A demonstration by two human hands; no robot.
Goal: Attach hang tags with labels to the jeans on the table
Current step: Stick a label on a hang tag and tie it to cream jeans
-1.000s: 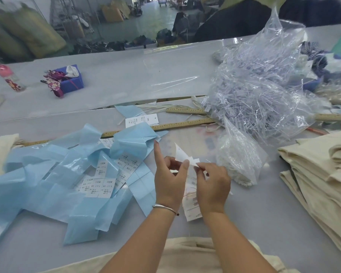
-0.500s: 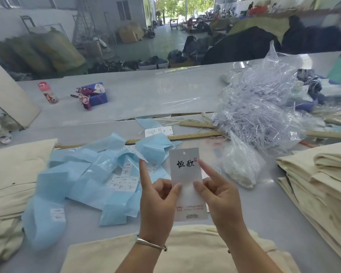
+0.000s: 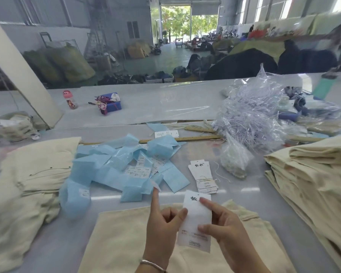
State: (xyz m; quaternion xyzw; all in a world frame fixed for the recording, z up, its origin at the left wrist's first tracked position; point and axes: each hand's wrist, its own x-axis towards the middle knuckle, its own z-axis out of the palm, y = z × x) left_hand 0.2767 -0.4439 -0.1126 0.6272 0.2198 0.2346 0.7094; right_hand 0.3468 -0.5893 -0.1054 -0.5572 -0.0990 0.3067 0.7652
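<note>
While the grey tabletop (image 3: 254,203) is covered in stock, only one item is actually in hand. Cream jeans are stacked folded at the right (image 3: 313,180), another pile is laid at the left (image 3: 28,184), and one pair (image 3: 126,239) is spread at the near edge, directly under both hands. The cloth is judged soft and floppy, moderately heavy; it would best be taken at the waistband, though that part cannot be located here.

A tangled clear plastic bag of fasteners (image 3: 250,117) is seen far right, with a smaller bag (image 3: 233,160) leaning in front of it. Blue backing strips with white size labels (image 3: 126,164) are scattered centre-left. A bundle of tags tied with string (image 3: 203,178) is laid just beyond the hands.

The hang tag (image 3: 197,219) is held upright above the near jeans. It is a white card, black brush characters at the top, small print at the bottom, a punched hole near the top edge. It is judged light, stiff, easily creased, so edge grip suits it and the hole should be left free.

Left hand (image 3: 163,223): the tag's left edge is pinched by the thumb against curled fingers, index finger pointed up, free. Right hand (image 3: 222,223): the tag's right edge is pinched, index finger laid across the top print, thumb lower on the face.
</note>
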